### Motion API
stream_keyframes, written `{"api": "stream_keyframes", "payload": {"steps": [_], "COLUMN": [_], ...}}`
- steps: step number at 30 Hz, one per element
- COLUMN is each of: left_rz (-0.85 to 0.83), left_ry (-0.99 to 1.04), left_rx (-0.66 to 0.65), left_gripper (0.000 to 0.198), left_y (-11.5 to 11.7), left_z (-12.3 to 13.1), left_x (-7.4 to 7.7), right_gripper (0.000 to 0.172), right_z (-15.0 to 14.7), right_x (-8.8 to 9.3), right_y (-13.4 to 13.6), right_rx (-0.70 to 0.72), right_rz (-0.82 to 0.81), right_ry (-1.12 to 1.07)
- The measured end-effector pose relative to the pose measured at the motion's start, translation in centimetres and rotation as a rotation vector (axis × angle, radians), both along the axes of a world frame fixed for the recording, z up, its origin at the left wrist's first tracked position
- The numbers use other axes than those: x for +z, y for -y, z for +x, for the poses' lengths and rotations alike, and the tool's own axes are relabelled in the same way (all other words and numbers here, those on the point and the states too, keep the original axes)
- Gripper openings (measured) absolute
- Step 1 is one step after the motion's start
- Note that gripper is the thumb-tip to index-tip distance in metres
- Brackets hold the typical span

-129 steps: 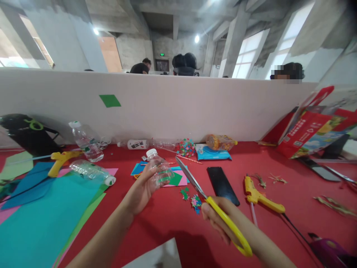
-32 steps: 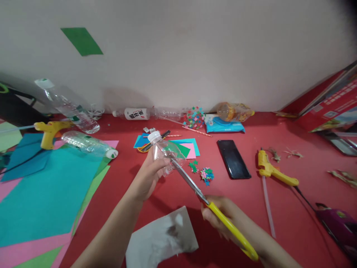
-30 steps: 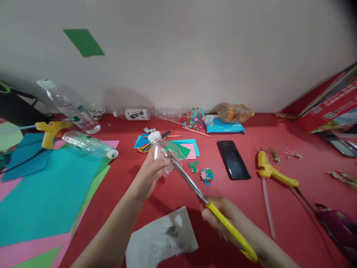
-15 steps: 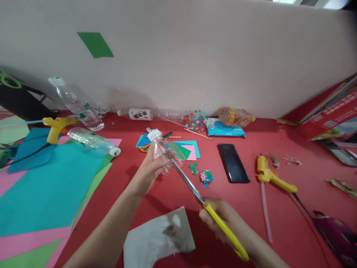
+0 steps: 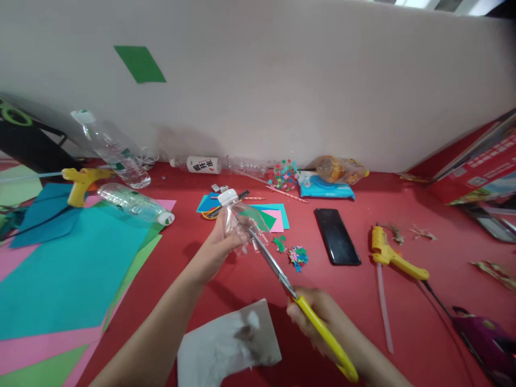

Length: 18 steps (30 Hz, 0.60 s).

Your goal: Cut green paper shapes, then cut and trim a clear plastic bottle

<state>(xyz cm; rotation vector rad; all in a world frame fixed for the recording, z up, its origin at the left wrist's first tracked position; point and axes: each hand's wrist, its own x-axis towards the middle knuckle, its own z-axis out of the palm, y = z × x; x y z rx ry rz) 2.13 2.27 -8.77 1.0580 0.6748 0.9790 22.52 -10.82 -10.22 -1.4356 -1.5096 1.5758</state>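
Observation:
My left hand [image 5: 220, 242] is closed round the cut-off top of a clear plastic bottle [image 5: 252, 217], its white cap [image 5: 228, 197] pointing away from me. My right hand [image 5: 316, 312] grips the yellow handles of a pair of scissors [image 5: 278, 269]. The closed-looking blades reach to the cut edge of the bottle, near my left thumb; their tips are seen through clear plastic, and I cannot tell exactly where they touch. Below my hands lies a stained white paper sheet [image 5: 226, 341]. Small star cutouts [image 5: 298, 255] lie beyond the scissors.
A black phone [image 5: 337, 236] and a yellow glue gun [image 5: 393, 255] lie to the right. Coloured paper sheets [image 5: 76, 269] cover the left side, with a bottle [image 5: 135, 203] and another glue gun [image 5: 83, 183]. Bottles and a blue wipes pack [image 5: 326, 188] line the wall.
The bottle top in my left hand has shifted slightly right and turned a little. The scissors and my right hand have barely moved.

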Motion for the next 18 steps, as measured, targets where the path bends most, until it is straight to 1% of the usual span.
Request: {"api": "stream_keyframes", "payload": {"steps": [3, 7, 12, 18], "left_rz": [-0.003, 0.036, 0.082, 0.126], "left_ry": [-0.015, -0.074, -0.100, -0.083], "left_rx": [-0.022, -0.069, -0.132, -0.155], "left_gripper": [0.051, 0.055, 0.050, 0.050], "left_y": [-0.2, -0.1, 0.0, -0.1], "left_z": [-0.3, -0.7, -0.7, -0.8], "left_x": [-0.1, -0.2, -0.3, -0.7], "right_gripper": [0.054, 0.051, 0.055, 0.055], "right_z": [0.1, 0.2, 0.0, 0.0], "right_x": [-0.2, 0.4, 0.9, -0.3], "right_y": [0.0, -0.1, 0.0, 0.3], "right_rx": [0.010, 0.016, 0.013, -0.012], "right_rz": [-0.004, -0.012, -0.049, -0.020], "right_ry": [0.009, 0.048, 0.023, -0.015]}}
